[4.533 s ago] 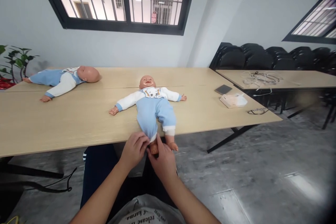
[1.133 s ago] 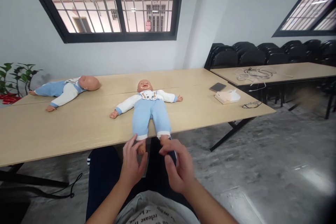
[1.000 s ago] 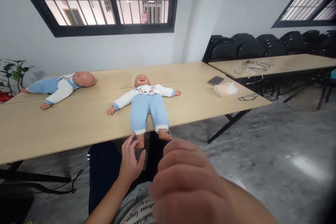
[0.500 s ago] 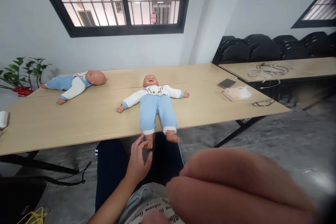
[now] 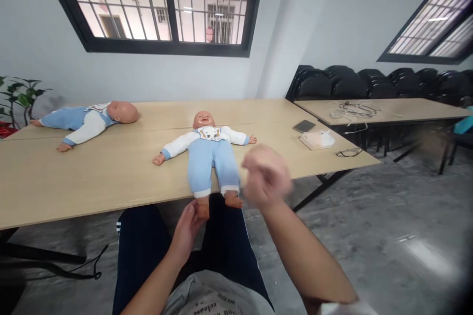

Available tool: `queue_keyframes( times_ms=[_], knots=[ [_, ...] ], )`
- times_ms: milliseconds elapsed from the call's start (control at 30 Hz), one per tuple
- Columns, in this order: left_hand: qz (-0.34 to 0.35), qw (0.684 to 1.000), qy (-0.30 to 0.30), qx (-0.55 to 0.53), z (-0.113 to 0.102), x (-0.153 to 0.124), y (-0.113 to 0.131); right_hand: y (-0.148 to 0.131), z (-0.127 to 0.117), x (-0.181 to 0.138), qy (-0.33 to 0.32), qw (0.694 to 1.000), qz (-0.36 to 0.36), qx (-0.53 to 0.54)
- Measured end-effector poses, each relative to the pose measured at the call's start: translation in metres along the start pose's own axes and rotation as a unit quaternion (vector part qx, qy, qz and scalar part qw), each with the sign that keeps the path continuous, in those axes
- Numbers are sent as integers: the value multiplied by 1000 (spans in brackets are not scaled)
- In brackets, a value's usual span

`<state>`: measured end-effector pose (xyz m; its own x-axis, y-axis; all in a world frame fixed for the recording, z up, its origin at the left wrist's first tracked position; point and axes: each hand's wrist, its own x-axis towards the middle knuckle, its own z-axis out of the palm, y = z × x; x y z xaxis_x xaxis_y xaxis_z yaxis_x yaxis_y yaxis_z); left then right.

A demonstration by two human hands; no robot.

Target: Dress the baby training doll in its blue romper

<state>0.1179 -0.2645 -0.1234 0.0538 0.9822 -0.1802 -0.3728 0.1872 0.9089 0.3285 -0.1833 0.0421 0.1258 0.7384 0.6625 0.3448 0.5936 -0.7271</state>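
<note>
A baby doll (image 5: 212, 160) in a white top, blue trousers and a bib with an animal face lies on its back on the table. Its arms are spread and its bare feet hang past the front edge. My left hand (image 5: 186, 231) is at the doll's left-hand foot in the picture, fingers and thumb closed about it. To the right of the doll's legs, my right hand (image 5: 268, 174) is raised in the air with fingers that look curled, smeared by motion. I see nothing held in it.
A second doll (image 5: 90, 120) in similar clothes lies at the left of the table (image 5: 111, 177). Toward the right are a dark flat object (image 5: 304, 126), a white tissue pack (image 5: 317, 140) and glasses (image 5: 349, 152). Cables (image 5: 353, 110) lie on another table, with stacked black chairs (image 5: 314, 83) behind.
My right hand has moved from close to the camera out toward the doll's legs. My left hand's fingers have closed about the doll's foot. The view has turned slightly right.
</note>
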Motion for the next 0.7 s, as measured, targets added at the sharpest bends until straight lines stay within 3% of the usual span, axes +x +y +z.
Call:
queue_keyframes(
  times_ms=[100,133,300,500,700],
  knots=[
    [-84,986,-109,-93,8,9,1,57,19,39,-59,988,78,-122],
    [-104,977,-141,-122,11,11,0,77,23,48,-90,971,139,-173],
    [-149,921,-260,-249,27,21,-10,146,35,62,-133,951,201,-192],
    [-135,893,-305,-302,39,30,-19,166,28,54,-182,951,193,-160],
    [-134,863,-406,-268,43,39,-16,177,35,55,-111,936,219,-254]
  ],
)
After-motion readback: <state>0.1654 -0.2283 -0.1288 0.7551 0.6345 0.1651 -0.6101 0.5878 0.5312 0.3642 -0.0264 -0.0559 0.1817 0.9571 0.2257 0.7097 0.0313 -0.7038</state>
